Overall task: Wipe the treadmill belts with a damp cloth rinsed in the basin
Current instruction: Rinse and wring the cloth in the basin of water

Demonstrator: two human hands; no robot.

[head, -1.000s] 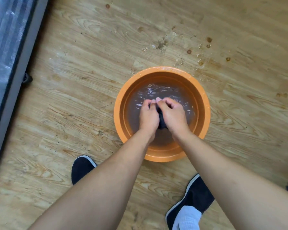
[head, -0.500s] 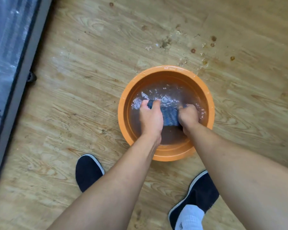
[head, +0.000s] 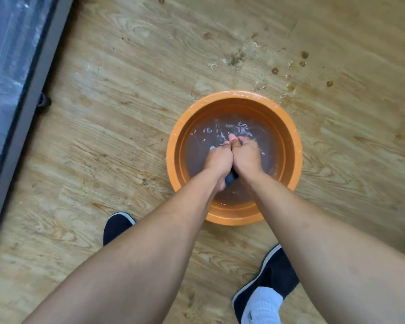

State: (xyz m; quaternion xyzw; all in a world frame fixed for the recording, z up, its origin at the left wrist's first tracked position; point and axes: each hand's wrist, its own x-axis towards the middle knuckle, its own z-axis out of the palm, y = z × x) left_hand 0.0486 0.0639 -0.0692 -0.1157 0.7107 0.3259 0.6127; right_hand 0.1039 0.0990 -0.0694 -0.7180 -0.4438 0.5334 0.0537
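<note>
An orange round basin [head: 290, 134] with murky water stands on the wooden floor. Both hands are inside it, pressed together over the water. My left hand [head: 219, 160] and my right hand [head: 247, 155] are closed around a dark blue cloth [head: 230, 177]. Only a small bunched part of the cloth shows, between the wrists; the rest is hidden inside the fists. The water around the fingers is rippled with white glints.
A treadmill's grey side rail [head: 31, 101] and dark belt [head: 2, 59] run along the left edge. Stains and water drops [head: 276, 69] mark the floor beyond the basin. My dark shoes [head: 117, 226] [head: 274, 277] stand near the basin's front.
Half a second ago the hands were apart with the cloth stretched between them; now they have come together and the cloth is bunched inside the fists.
</note>
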